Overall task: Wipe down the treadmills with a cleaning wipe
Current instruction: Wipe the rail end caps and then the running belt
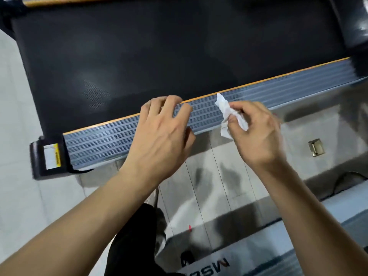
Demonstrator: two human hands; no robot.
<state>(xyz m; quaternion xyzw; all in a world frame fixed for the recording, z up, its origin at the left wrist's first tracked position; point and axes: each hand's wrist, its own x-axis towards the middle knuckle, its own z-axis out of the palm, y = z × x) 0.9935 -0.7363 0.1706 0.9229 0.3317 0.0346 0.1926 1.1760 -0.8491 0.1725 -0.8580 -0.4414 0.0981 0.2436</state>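
While the right hand (256,132) pinches a crumpled white cleaning wipe (229,114) between thumb and fingertips just above the ribbed grey side rail (119,138) of the treadmill, the left hand (161,136) hangs beside it with fingers spread and loosely bent, holding nothing. The black running belt (159,56) stretches beyond an orange edge strip (258,81). A yellow-and-white label (52,156) sits on the rail's black end cap (37,162). The floor below is pale tile (18,196).
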